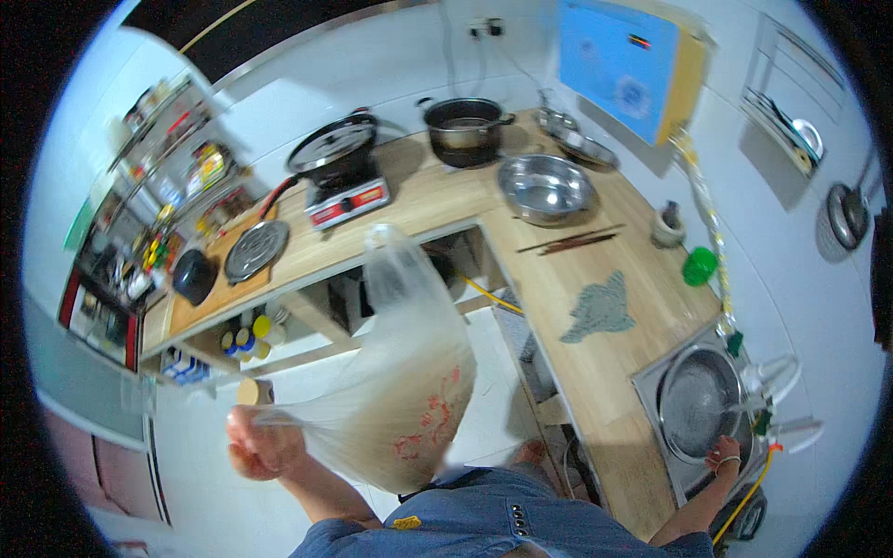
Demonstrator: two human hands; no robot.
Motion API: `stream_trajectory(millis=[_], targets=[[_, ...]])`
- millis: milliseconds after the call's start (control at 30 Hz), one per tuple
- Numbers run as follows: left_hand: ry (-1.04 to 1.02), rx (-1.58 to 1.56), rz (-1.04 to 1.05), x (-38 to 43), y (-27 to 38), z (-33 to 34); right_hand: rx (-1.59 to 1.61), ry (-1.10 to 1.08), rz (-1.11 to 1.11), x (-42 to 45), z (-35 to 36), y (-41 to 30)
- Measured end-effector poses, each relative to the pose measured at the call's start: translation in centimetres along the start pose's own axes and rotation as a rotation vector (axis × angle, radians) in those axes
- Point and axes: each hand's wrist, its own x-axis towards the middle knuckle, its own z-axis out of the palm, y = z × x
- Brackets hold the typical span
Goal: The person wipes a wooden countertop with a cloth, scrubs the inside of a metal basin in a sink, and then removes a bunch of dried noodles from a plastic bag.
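My left hand grips one gathered handle of a translucent plastic bag. The bag bears red printing and hangs bulging in front of my body, with something pale inside that cannot be made out. Its other handle sticks up loose. Far to the right, my right hand is at the near rim of a round metal basin in the sink. The fingers are too small and blurred to show whether they grip the rim. A tap reaches over the basin from the wall.
On the L-shaped wooden counter lie a grey-green cloth, chopsticks and a steel bowl. Behind stand a dark pot and a lidded wok on a portable stove. A frying pan lies on the left.
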Motion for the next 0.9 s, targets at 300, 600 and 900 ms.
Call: stream_trajectory(millis=[300, 600, 900], targets=[[0.152, -0.131, -0.134, -3.9, 10.0, -5.2, -0.591, -0.471, -0.523, -24.7, 27.9, -4.6], [0.291, 0.054, -0.097, -6.4, 20.3, -9.3, -1.019, -0.919, -0.662, -41.1, 49.7, 1.8], [0.235, 0.177, 0.224, -5.9, 25.7, -15.5, -1.238, -1.176, -0.869, -52.3, 65.4, 7.2]])
